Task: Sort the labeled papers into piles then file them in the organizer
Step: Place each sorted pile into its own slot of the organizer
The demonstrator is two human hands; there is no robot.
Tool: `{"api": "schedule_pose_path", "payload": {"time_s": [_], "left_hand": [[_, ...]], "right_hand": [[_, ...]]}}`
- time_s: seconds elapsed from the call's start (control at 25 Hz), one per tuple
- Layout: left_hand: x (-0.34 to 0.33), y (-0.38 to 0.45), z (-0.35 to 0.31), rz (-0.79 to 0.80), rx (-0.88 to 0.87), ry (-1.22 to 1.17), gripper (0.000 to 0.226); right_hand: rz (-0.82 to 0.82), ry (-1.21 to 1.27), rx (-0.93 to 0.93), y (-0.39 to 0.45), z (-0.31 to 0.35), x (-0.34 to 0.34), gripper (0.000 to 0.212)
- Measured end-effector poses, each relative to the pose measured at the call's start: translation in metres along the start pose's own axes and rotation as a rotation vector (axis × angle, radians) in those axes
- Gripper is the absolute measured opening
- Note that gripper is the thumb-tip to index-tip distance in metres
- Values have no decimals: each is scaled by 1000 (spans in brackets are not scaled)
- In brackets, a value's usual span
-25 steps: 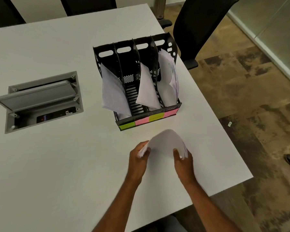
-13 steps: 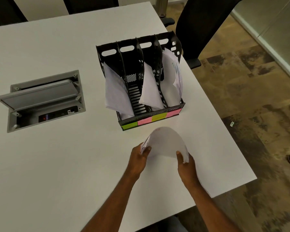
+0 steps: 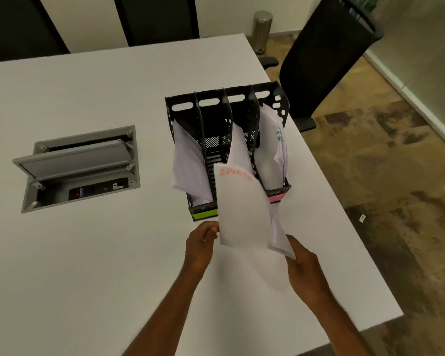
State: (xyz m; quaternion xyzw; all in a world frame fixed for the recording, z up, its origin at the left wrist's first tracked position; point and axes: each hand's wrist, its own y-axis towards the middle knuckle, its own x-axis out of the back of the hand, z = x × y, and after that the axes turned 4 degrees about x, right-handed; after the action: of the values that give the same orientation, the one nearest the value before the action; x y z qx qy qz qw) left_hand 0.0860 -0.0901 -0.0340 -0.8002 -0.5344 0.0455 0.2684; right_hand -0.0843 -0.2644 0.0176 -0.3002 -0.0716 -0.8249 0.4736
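A black organizer (image 3: pixel 211 116) with several upright slots stands on the white table (image 3: pixel 88 253). White papers (image 3: pixel 188 160) lean in its left slot, more in the third and right slots; the second slot looks empty. Coloured labels (image 3: pixel 204 214) line its front edge. I hold a stack of white papers (image 3: pixel 244 211) upright in front of the organizer, its top sheet marked "SPORTS" in red. My left hand (image 3: pixel 201 242) grips its lower left edge. My right hand (image 3: pixel 303 268) holds its lower right corner.
A grey cable box (image 3: pixel 80 165) with a raised lid is set into the table at the left. A black office chair (image 3: pixel 326 60) stands past the table's right edge. The table edge runs close on the right, with patterned floor beyond.
The paper stack has risen from a bent curl low over the table to upright against the organizer's front. Both hands moved forward with it.
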Motion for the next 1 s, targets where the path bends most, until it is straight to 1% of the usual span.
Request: {"api": "schedule_pose_path", "payload": {"time_s": [0.04,0.08,0.12,0.2,0.28,0.4,0.52,0.6,0.68,0.76,0.8,0.84,0.92,0.96,1.0], "left_hand": [[5,6,-3,-76,-1,-41,17],[10,11,-6,-151,3,-74,14],[14,16,-8,-217,3,-100,12],[18,25,-8,-308,-3,-132,10],[19,31,-9,-340,-4,-131,18],[19,36,-8,-327,-39,-56,39],[19,34,-4,-270,-72,64,46],[20,33,0,-244,-66,124,49],[23,32,1,-226,-55,158,52],[24,33,2,-212,-42,191,54],[25,33,3,-207,-42,210,54],[26,33,4,-203,-47,225,55],[29,35,6,-202,-58,235,54],[29,35,7,-203,-62,234,54],[29,35,7,-202,-62,233,54]], "right_hand": [[-65,75,-7,5,18,6,35],[-160,145,-13,10,37,10,21],[-272,198,-5,16,54,12,14],[-454,273,41,38,85,10,24],[-524,275,81,64,115,1,37],[-538,163,155,102,147,-22,44],[-577,85,235,133,160,-53,54],[-522,82,229,151,161,-76,61],[-443,66,294,165,153,-97,65],[-329,57,350,178,138,-112,67],[-272,2,343,184,129,-118,68],[-247,-125,317,190,120,-122,71],[-283,-517,249,196,105,-128,73],[-295,-657,225,197,101,-127,71],[-287,-728,217,197,98,-126,70]]}}
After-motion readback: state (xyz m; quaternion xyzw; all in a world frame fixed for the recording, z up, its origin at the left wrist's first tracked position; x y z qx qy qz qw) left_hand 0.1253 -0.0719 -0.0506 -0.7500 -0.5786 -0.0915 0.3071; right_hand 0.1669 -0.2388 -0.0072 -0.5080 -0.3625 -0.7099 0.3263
